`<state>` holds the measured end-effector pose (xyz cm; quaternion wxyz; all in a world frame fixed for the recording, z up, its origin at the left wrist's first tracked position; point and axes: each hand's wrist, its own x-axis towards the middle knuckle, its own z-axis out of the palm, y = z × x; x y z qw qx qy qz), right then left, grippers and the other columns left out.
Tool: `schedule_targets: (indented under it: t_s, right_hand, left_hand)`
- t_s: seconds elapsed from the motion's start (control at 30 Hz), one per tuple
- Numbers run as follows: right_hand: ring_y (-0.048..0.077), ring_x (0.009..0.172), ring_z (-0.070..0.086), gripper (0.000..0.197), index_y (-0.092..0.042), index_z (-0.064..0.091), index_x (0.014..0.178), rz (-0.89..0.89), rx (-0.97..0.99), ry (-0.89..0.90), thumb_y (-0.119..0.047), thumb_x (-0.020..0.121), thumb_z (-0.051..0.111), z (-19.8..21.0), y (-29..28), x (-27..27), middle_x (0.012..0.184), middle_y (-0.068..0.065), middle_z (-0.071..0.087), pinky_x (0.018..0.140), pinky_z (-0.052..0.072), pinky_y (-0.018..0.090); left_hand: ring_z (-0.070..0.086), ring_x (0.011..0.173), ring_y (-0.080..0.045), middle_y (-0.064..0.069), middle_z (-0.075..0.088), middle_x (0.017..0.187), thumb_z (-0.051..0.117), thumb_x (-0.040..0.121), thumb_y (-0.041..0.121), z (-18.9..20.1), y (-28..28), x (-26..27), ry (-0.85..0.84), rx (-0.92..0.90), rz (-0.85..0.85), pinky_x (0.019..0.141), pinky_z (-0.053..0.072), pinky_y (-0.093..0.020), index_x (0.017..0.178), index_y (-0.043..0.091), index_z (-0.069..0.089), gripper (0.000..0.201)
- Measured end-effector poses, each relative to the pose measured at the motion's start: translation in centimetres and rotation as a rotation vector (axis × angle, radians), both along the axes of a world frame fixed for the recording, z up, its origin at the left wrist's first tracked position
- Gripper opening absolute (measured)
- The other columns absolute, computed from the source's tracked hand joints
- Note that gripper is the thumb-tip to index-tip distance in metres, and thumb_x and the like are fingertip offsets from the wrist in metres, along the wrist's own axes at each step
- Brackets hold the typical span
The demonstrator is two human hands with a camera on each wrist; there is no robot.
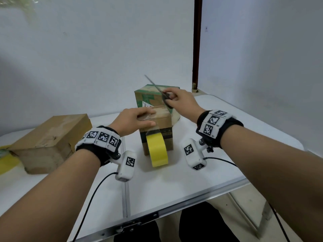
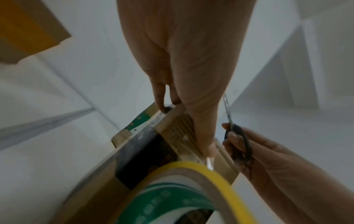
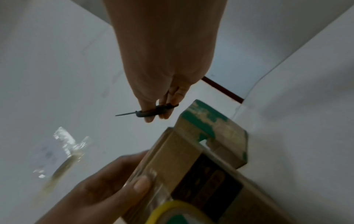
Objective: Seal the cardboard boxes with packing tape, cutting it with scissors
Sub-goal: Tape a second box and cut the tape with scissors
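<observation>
**Tape's down on the small box, cut still to come**

Watching the feed remotely. The small brown cardboard box [image 1: 158,130] in the middle of the white folding table [image 1: 201,173] is my landmark. My left hand [image 1: 132,120] lies flat on its top, fingers straight, thumb on the near edge, pressing a strip of clear tape down. The yellow-edged roll of packing tape [image 1: 157,150] hangs against the box's near face, still joined to that strip, so I reckon the cut isn't done yet.

My right hand [image 1: 181,102], just behind the box, grips the black-handled scissors [image 1: 161,93], fingers through the loops, blades together pointing up and left.

Behind the box stands a green-printed carton [image 1: 148,96]; well to its left lies a flat brown box [image 1: 50,137]. Can't tell whether either is sealed.

Writing: a white label on the carton and green print inside the roll, both too blurry to read.
</observation>
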<state>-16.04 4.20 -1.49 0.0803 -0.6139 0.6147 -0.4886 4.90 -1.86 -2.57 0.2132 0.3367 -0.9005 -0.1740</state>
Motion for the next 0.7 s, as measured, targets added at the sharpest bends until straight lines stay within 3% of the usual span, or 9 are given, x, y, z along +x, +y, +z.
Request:
schedule_targets:
  t_s: [0.07, 0.13, 0.23, 0.33, 0.43, 0.57, 0.63, 0.7]
  right_hand:
    - [-0.004, 0.071, 0.051, 0.033, -0.020, 0.065, 0.119, 0.097, 0.004, 0.092, -0.011, 0.087, 0.065, 0.2, -0.2, 1.4, 0.081, -0.012, 0.057, 0.070, 0.041, 0.004]
    - [-0.003, 0.071, 0.050, 0.034, -0.019, 0.064, 0.118, 0.168, 0.036, 0.173, -0.010, 0.086, 0.065, -0.1, -0.3, 2.3, 0.083, -0.010, 0.056, 0.068, 0.039, 0.004]
    - [0.005, 0.079, 0.055, 0.035, -0.021, 0.062, 0.119, 0.196, 0.091, 0.240, -0.019, 0.085, 0.067, -0.7, -0.4, 2.9, 0.089, -0.007, 0.060, 0.074, 0.044, 0.015]
    - [0.014, 0.097, 0.056, 0.042, -0.024, 0.057, 0.122, 0.203, 0.144, 0.358, -0.031, 0.082, 0.070, -0.8, -0.5, 3.0, 0.107, 0.002, 0.060, 0.085, 0.045, 0.025]
    - [0.015, 0.097, 0.054, 0.045, -0.027, 0.053, 0.123, 0.202, 0.169, 0.440, -0.028, 0.081, 0.069, -1.0, -0.8, 3.2, 0.109, 0.002, 0.054, 0.087, 0.046, 0.030]
    - [0.019, 0.098, 0.054, 0.044, -0.025, 0.052, 0.122, 0.132, 0.110, 0.467, -0.028, 0.081, 0.069, -2.1, -0.8, 3.5, 0.110, 0.002, 0.051, 0.086, 0.050, 0.039]
    - [0.018, 0.097, 0.053, 0.043, -0.025, 0.052, 0.121, 0.087, 0.075, 0.469, -0.030, 0.082, 0.069, -2.4, -0.8, 3.6, 0.109, 0.000, 0.051, 0.084, 0.050, 0.038]
    - [0.018, 0.096, 0.053, 0.042, -0.025, 0.051, 0.121, 0.052, 0.067, 0.479, -0.031, 0.083, 0.068, -2.5, -1.0, 3.8, 0.110, 0.000, 0.051, 0.082, 0.050, 0.038]
  left_hand:
    - [0.055, 0.109, -0.001, 0.016, 0.061, 0.118, 0.076, 0.078, 0.042, -0.2, -0.4, 0.0, 0.040, 0.057, -0.023, 0.095, 0.042, -0.019, 0.125, 0.033, 0.058, 0.050]
    - [0.054, 0.115, 0.000, 0.014, 0.060, 0.123, 0.078, 0.076, 0.041, -0.5, -0.9, -0.2, 0.079, 0.102, -0.030, 0.099, 0.041, -0.020, 0.129, 0.030, 0.048, 0.061]
    - [0.052, 0.122, 0.001, 0.014, 0.059, 0.128, 0.081, 0.073, 0.042, -1.0, -1.5, -0.2, 0.156, 0.183, -0.073, 0.106, 0.042, -0.031, 0.133, 0.029, 0.039, 0.074]
    - [0.055, 0.117, 0.001, 0.016, 0.061, 0.120, 0.079, 0.077, 0.033, -1.0, -1.3, 0.1, 0.141, 0.240, -0.106, 0.105, 0.043, -0.035, 0.128, 0.030, 0.045, 0.062]
    - [0.053, 0.118, -0.004, 0.017, 0.059, 0.121, 0.078, 0.078, 0.039, -0.7, -0.8, 0.4, 0.076, 0.229, -0.098, 0.105, 0.042, -0.035, 0.129, 0.034, 0.047, 0.060]
    - [0.051, 0.113, -0.004, 0.018, 0.054, 0.124, 0.071, 0.084, 0.040, -1.0, 0.6, 1.8, 0.074, 0.131, 0.027, 0.091, 0.039, -0.021, 0.136, 0.034, 0.043, 0.059]
    - [0.056, 0.110, -0.008, 0.011, 0.059, 0.122, 0.066, 0.088, 0.039, -1.7, 1.0, 2.8, 0.239, 0.161, 0.146, 0.089, 0.045, -0.024, 0.123, 0.025, 0.052, 0.040]
    - [0.064, 0.095, -0.017, -0.007, 0.065, 0.114, 0.062, 0.092, 0.034, -1.9, 1.3, 3.5, 0.440, 0.346, 0.306, 0.080, 0.052, -0.027, 0.111, 0.011, 0.055, 0.030]
